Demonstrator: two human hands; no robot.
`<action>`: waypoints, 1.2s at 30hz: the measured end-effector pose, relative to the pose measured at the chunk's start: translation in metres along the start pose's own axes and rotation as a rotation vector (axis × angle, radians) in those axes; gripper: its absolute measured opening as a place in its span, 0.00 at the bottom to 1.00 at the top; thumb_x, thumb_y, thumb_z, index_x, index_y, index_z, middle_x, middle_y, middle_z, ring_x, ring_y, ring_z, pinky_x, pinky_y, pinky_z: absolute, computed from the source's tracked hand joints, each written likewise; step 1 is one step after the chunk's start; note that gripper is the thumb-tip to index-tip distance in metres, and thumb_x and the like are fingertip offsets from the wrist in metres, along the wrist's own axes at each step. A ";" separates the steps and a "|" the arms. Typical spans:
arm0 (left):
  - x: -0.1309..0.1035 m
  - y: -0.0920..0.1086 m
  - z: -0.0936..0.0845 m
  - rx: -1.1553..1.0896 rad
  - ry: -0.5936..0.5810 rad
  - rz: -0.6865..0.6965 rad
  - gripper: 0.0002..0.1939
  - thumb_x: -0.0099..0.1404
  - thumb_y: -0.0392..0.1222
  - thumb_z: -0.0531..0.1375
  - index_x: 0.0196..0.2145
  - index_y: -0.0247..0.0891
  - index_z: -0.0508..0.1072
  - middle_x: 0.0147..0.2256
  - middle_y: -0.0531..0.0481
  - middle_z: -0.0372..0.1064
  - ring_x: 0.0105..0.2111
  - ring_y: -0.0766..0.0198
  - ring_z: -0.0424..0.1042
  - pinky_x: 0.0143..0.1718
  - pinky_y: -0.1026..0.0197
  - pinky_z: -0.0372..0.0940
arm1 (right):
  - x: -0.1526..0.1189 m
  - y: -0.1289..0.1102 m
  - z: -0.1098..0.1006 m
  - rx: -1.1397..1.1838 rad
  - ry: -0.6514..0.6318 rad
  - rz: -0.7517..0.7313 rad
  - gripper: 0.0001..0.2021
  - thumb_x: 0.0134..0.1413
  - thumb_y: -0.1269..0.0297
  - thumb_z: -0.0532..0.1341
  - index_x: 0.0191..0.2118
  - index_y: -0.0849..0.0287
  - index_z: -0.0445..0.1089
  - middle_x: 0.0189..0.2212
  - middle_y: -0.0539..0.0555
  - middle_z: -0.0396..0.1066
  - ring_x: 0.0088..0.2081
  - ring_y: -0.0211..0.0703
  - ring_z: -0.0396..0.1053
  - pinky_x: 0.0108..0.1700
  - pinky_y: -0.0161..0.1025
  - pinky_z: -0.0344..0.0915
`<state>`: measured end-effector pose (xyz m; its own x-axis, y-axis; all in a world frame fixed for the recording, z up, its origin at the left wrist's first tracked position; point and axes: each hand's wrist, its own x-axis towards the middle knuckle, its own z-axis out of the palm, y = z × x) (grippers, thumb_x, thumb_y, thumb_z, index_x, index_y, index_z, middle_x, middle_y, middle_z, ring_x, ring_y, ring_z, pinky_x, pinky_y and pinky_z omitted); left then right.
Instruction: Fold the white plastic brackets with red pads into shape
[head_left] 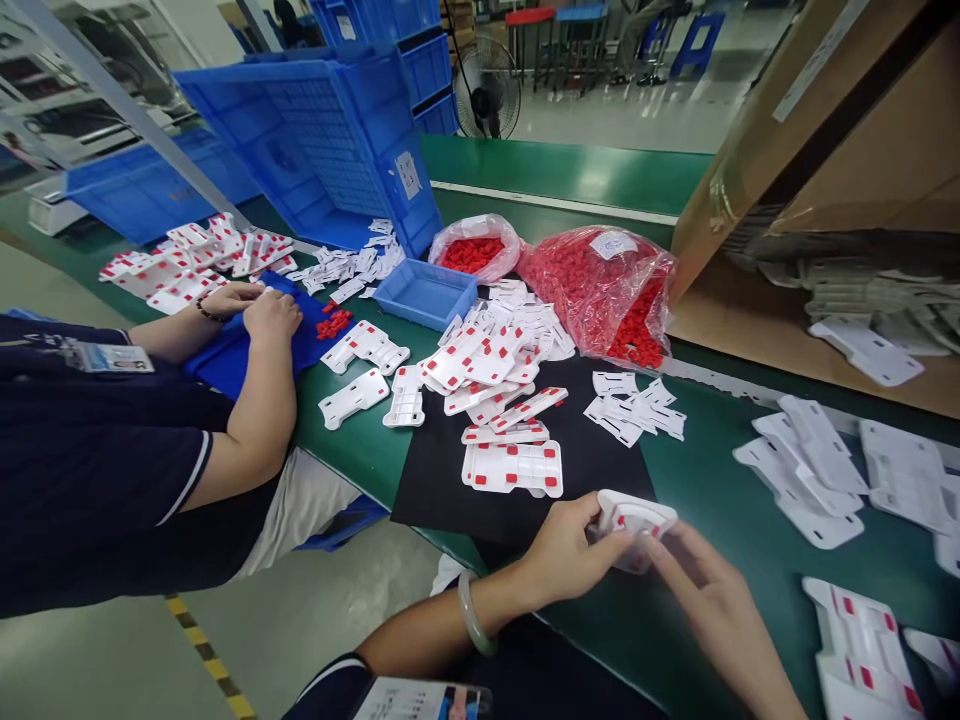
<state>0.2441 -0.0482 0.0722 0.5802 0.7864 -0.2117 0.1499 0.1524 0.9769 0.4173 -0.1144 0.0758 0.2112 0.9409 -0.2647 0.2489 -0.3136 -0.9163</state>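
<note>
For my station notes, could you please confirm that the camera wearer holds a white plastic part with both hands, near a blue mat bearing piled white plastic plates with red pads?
The head view shows a black mat under the white plates, not blue; left hand and right hand do hold the white plastic part.

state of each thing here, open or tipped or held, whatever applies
White plastic part, tilted, held by left hand and right hand
Small plastic bag, open, red pieces showing
Large plastic bag, bulging with red pieces
Small blue tray, upright, open-topped
Large blue crate, tipped over
Cardboard box, open
Fan, running or not unclear
</note>
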 end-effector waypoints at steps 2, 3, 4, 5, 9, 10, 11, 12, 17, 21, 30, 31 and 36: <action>0.000 0.005 -0.007 0.202 0.013 0.020 0.13 0.67 0.46 0.56 0.41 0.32 0.71 0.33 0.48 0.72 0.31 0.65 0.69 0.32 0.65 0.63 | -0.004 0.000 -0.001 -0.142 0.070 -0.109 0.22 0.57 0.51 0.59 0.54 0.57 0.63 0.53 0.57 0.67 0.52 0.46 0.68 0.52 0.37 0.68; 0.000 0.009 -0.011 0.306 -0.004 0.049 0.12 0.67 0.46 0.56 0.38 0.32 0.70 0.30 0.49 0.70 0.28 0.66 0.67 0.29 0.66 0.60 | -0.005 -0.001 -0.004 -0.236 0.095 -0.174 0.22 0.58 0.52 0.58 0.56 0.54 0.62 0.55 0.56 0.65 0.54 0.45 0.67 0.53 0.37 0.67; -0.001 0.012 -0.015 0.403 -0.032 0.080 0.12 0.67 0.46 0.56 0.36 0.32 0.69 0.28 0.50 0.69 0.27 0.66 0.66 0.28 0.65 0.59 | -0.006 -0.003 -0.006 -0.329 0.095 -0.242 0.22 0.60 0.53 0.57 0.57 0.52 0.61 0.56 0.54 0.65 0.56 0.44 0.65 0.54 0.37 0.66; -0.001 0.016 -0.018 0.488 -0.063 0.118 0.12 0.67 0.45 0.56 0.35 0.32 0.68 0.28 0.50 0.68 0.27 0.65 0.66 0.28 0.65 0.58 | -0.006 -0.006 -0.009 -0.416 0.068 -0.306 0.20 0.61 0.55 0.56 0.58 0.50 0.61 0.56 0.53 0.65 0.56 0.43 0.65 0.54 0.36 0.66; -0.005 0.027 -0.022 0.668 -0.158 0.256 0.11 0.69 0.44 0.53 0.43 0.34 0.69 0.35 0.46 0.71 0.35 0.60 0.70 0.37 0.62 0.62 | -0.007 -0.020 -0.013 -0.582 -0.019 -0.484 0.15 0.63 0.59 0.54 0.54 0.49 0.65 0.49 0.51 0.71 0.48 0.40 0.71 0.45 0.31 0.70; -0.006 0.028 -0.022 0.669 -0.149 0.273 0.13 0.69 0.45 0.53 0.46 0.34 0.68 0.38 0.45 0.71 0.37 0.59 0.70 0.40 0.61 0.63 | -0.008 -0.022 -0.012 -0.582 -0.013 -0.489 0.14 0.63 0.59 0.54 0.53 0.49 0.66 0.47 0.52 0.72 0.46 0.40 0.72 0.42 0.30 0.70; -0.007 0.028 -0.022 0.654 -0.133 0.286 0.15 0.70 0.46 0.53 0.49 0.35 0.68 0.40 0.45 0.71 0.39 0.58 0.71 0.42 0.61 0.63 | -0.009 -0.024 -0.012 -0.579 -0.003 -0.483 0.13 0.63 0.58 0.54 0.51 0.50 0.67 0.45 0.52 0.73 0.43 0.40 0.73 0.38 0.30 0.71; -0.008 0.028 -0.022 0.632 -0.112 0.296 0.16 0.70 0.47 0.54 0.50 0.36 0.68 0.41 0.45 0.72 0.40 0.59 0.71 0.43 0.61 0.63 | -0.010 -0.025 -0.011 -0.575 0.011 -0.472 0.11 0.63 0.57 0.54 0.48 0.51 0.67 0.43 0.52 0.73 0.40 0.40 0.74 0.35 0.29 0.71; -0.010 0.028 -0.020 0.625 -0.094 0.348 0.13 0.71 0.41 0.52 0.48 0.35 0.71 0.38 0.47 0.72 0.37 0.63 0.70 0.40 0.64 0.63 | -0.014 -0.021 -0.012 -0.620 0.033 -0.455 0.11 0.63 0.56 0.53 0.47 0.52 0.66 0.39 0.51 0.74 0.33 0.37 0.75 0.27 0.26 0.68; -0.008 0.028 -0.015 0.733 -0.126 0.405 0.13 0.72 0.40 0.49 0.48 0.33 0.69 0.38 0.45 0.72 0.37 0.62 0.70 0.41 0.63 0.63 | -0.013 -0.020 -0.014 -0.654 0.036 -0.520 0.12 0.64 0.58 0.52 0.50 0.52 0.64 0.40 0.50 0.75 0.38 0.38 0.75 0.38 0.27 0.70; -0.003 0.014 0.007 0.928 -0.075 0.439 0.11 0.70 0.39 0.49 0.39 0.33 0.69 0.31 0.48 0.69 0.31 0.62 0.68 0.34 0.61 0.61 | -0.021 0.001 -0.013 -0.514 0.076 -0.232 0.13 0.61 0.52 0.53 0.44 0.53 0.67 0.37 0.53 0.75 0.32 0.40 0.74 0.24 0.29 0.68; 0.000 0.013 0.009 0.935 -0.071 0.435 0.11 0.70 0.40 0.49 0.40 0.33 0.69 0.31 0.48 0.69 0.31 0.62 0.68 0.34 0.60 0.61 | -0.020 0.004 -0.015 -0.495 0.080 -0.199 0.14 0.61 0.52 0.54 0.44 0.54 0.68 0.38 0.53 0.75 0.33 0.41 0.75 0.24 0.29 0.68; 0.004 0.015 0.008 0.762 -0.052 0.368 0.12 0.69 0.42 0.52 0.44 0.35 0.71 0.36 0.47 0.73 0.35 0.60 0.71 0.41 0.60 0.65 | -0.003 0.013 -0.025 -0.217 -0.034 -0.099 0.17 0.56 0.51 0.59 0.46 0.56 0.70 0.45 0.56 0.74 0.44 0.46 0.73 0.41 0.34 0.72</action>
<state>0.2546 -0.0477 0.0857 0.7313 0.6752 0.0966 0.4316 -0.5678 0.7009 0.4434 -0.1250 0.0719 0.1450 0.9709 -0.1904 0.4648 -0.2367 -0.8532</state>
